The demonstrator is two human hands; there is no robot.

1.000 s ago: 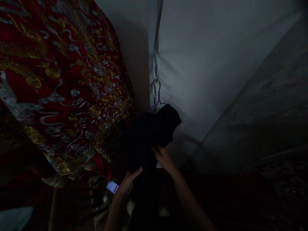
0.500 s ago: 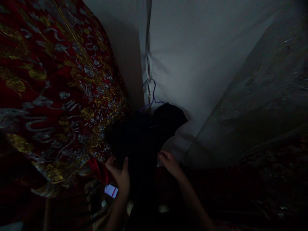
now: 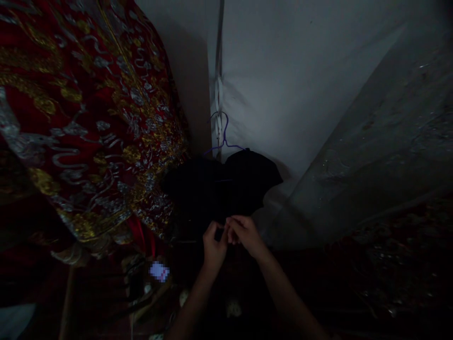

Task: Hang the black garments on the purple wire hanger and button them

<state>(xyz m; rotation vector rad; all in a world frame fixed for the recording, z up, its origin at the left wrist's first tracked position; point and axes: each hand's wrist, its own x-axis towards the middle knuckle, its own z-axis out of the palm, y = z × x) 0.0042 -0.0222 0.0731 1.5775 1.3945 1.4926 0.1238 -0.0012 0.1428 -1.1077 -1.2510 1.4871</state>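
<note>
A black garment (image 3: 244, 182) hangs from a purple clothes hanger (image 3: 225, 137) against the pale wall. In front of its lower middle, my left hand (image 3: 215, 245) bends thumb and fingers into a pinch on the dark cloth. My right hand (image 3: 245, 232) meets it there, fingers curled and pinched on the same cloth, the fingertips of both hands nearly touching. Darkness hides the exact fold or edge between the fingers.
A red robe with gold and silver embroidery (image 3: 116, 127) hangs close on the left. A lit phone (image 3: 159, 271) lies low at left, near a wooden pole (image 3: 67, 302). Translucent sheeting (image 3: 371, 156) covers something on the right. White rings (image 3: 218, 94) hang above the hanger.
My left hand has moved right and slightly up, from an open thumb-and-finger shape to a pinch. The right hand has shifted slightly left to meet it. The garment sits spread a little wider.
</note>
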